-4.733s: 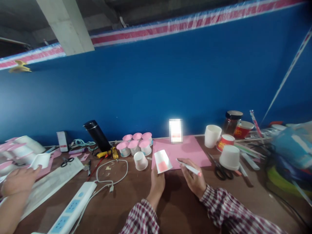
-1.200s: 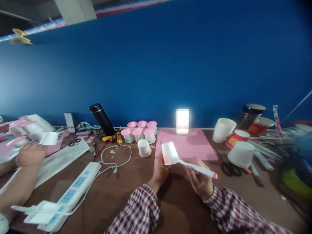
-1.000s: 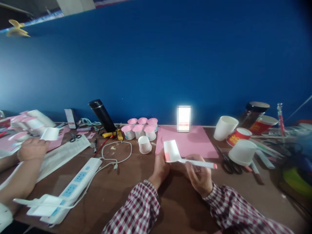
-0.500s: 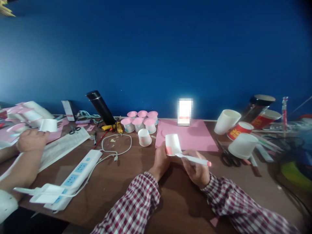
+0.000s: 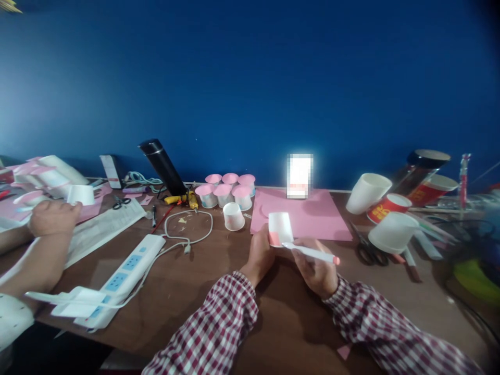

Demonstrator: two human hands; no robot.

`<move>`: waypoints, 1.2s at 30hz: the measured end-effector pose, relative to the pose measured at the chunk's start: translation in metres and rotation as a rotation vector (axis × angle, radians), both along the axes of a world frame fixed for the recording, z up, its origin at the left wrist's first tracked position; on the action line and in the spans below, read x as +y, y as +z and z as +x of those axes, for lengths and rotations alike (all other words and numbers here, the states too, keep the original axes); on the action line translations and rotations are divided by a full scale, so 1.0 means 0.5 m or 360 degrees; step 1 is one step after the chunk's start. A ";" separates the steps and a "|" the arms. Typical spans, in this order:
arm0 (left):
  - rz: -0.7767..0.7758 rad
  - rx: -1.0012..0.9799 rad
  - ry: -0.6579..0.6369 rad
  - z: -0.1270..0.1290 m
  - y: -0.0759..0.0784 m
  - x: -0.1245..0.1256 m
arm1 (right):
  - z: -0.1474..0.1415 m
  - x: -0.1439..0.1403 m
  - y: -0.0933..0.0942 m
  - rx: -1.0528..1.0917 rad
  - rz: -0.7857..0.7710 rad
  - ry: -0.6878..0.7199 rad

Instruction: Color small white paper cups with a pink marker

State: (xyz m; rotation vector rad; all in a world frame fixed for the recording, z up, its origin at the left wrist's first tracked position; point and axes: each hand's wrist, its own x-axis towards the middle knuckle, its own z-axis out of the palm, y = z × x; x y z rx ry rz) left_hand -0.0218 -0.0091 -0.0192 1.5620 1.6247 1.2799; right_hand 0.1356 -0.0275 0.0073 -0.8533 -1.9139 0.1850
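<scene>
The left hand (image 5: 261, 256) is closed around a small white paper cup (image 5: 280, 228). The cup is held up just above the brown table (image 5: 203, 291), with its open end facing away, and it has a pink patch near the bottom. The right hand (image 5: 317, 270) is curled around a white marker (image 5: 311, 253) with a pink end. The tip of the marker touches the cup by the pink patch.

Right behind the cup lies a pink sheet of paper (image 5: 312, 219). Near it, to the left, one more white cup (image 5: 234, 216) stands upside down. Behind that is a bunch of little cups with pink tops (image 5: 228, 189). A white power strip (image 5: 123, 273) lies well apart on the left.

Black scissors (image 5: 365, 251) lie to the right, next to a big white cup (image 5: 392, 232) turned upside down. Far to the left, another person's hand (image 5: 52, 217) touches a white cup (image 5: 81, 195).
</scene>
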 end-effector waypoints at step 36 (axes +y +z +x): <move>-0.0092 -0.0034 -0.0019 0.002 0.006 -0.002 | 0.001 0.002 -0.002 -0.0108 -0.0060 0.0025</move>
